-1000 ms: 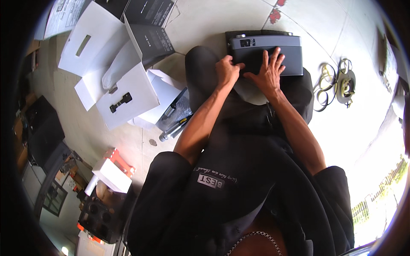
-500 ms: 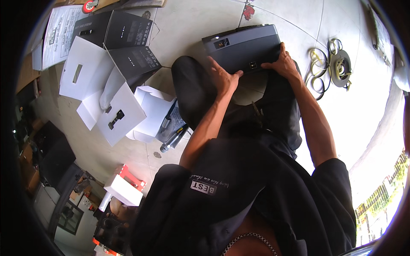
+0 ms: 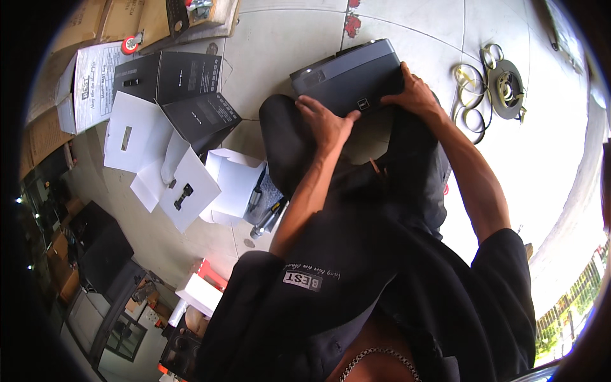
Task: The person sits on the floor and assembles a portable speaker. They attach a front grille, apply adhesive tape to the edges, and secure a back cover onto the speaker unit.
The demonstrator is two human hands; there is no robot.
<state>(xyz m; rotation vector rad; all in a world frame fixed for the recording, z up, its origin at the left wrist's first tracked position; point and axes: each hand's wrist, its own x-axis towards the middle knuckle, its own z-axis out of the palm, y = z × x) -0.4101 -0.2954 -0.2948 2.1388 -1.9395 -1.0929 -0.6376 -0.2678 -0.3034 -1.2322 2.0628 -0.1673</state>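
Observation:
A dark grey, box-shaped electronic device (image 3: 353, 79), perhaps a speaker, is held at my knees, slightly tilted. It has a lighter grey strip along its far side and a small square mark on its face. My left hand (image 3: 326, 126) grips its near left corner, fingers along the left end and thumb at the near edge. On the opposite end, my right hand (image 3: 415, 95) wraps round the right side with its thumb on the near edge. Whatever lies under the device is hidden.
To the left stand an opened black-and-white carton (image 3: 140, 143) and a white open box (image 3: 226, 181) with cables and a black microphone-like item (image 3: 264, 219). Looped straps and a grey reel (image 3: 507, 89) lie on the tiles at right. A red-and-white box (image 3: 200, 290) is at lower left.
The device has shifted a little left and turned so its left end dips nearer me. Both hands keep their hold. The whole view has swung slightly, showing more cartons at upper left.

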